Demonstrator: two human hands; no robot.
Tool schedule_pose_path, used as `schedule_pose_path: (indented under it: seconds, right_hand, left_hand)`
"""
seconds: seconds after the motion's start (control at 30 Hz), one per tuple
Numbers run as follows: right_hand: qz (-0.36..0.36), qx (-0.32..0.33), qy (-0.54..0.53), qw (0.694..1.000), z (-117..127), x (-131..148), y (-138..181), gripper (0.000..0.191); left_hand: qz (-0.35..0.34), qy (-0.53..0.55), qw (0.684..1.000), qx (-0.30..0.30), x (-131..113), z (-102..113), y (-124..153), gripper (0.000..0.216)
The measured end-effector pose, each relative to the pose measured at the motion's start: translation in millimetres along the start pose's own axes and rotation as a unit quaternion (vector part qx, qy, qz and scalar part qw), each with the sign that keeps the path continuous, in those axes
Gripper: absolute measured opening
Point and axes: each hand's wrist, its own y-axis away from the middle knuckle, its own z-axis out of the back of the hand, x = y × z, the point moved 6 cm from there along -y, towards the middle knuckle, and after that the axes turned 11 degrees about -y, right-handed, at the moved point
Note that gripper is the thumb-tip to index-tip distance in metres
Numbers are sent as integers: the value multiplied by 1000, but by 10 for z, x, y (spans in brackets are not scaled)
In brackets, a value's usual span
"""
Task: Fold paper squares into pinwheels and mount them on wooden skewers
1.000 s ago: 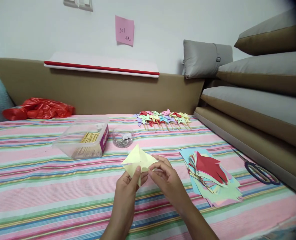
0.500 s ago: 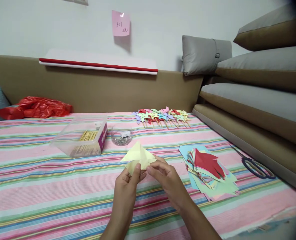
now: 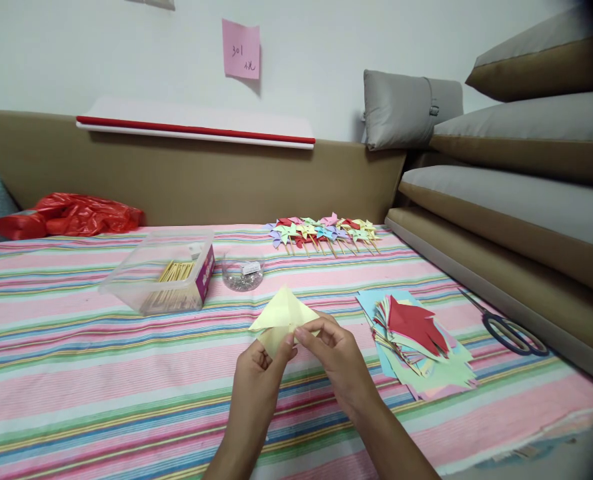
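A pale yellow cut paper square is held up over the striped cloth, its corners partly folded in. My left hand pinches its lower edge from below with thumb and fingers closed. My right hand pinches the paper's middle from the right. To the right lies a stack of cut coloured papers with a red one on top. A row of finished paper pinwheels on sticks lies at the far side.
A clear plastic box of wooden sticks and a small clear cup of pins stand left of centre. Scissors lie at the right edge by the sofa cushions. A red plastic bag sits far left.
Both hands shifted slightly right with the yellow paper, and the fingertips drew closer together at its middle. The view tilted a little.
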Motion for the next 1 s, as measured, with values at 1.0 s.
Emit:
schedule_pose_path:
  seconds: [1.0]
  right_hand:
    - [-99,141,-92,981,-108,188,92,36]
  left_hand:
    - [-23,-7,996,89,-239,41,-15,65]
